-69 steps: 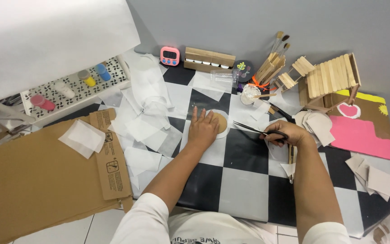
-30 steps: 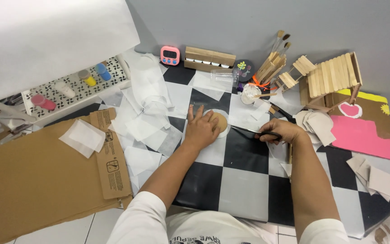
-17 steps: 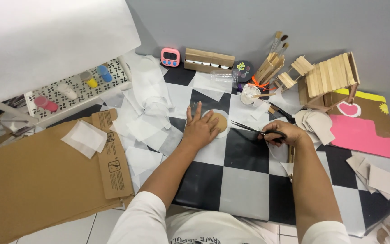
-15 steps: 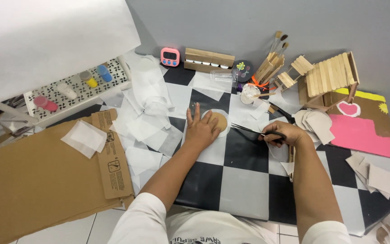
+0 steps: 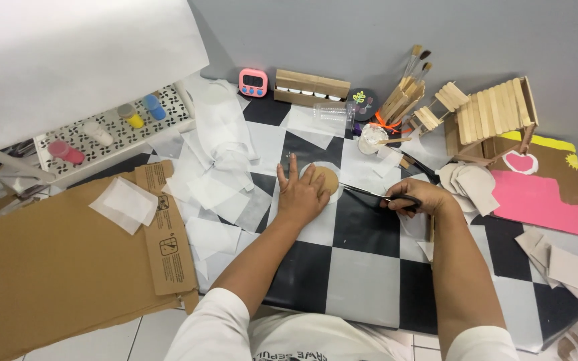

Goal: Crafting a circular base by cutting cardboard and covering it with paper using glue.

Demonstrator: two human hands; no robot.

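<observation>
My left hand (image 5: 300, 192) lies flat, fingers spread, on a round brown cardboard disc (image 5: 327, 178) that rests on a piece of white paper on the black-and-white checkered table (image 5: 362, 267). My right hand (image 5: 417, 198) grips black scissors (image 5: 369, 194); their blades point left, toward the disc's right edge. Whether the blades touch the paper is unclear.
Several white paper scraps (image 5: 212, 194) lie left of my hands. A large flattened cardboard sheet (image 5: 68, 254) covers the floor at left. At the back stand a pink timer (image 5: 253, 81), a wooden holder (image 5: 312, 87), brushes (image 5: 406, 87), a stick house (image 5: 490, 117). Pink card (image 5: 543, 204) lies right.
Both hands have stayed almost in place; the scissors shifted slightly beside the disc. The view has barely moved.
</observation>
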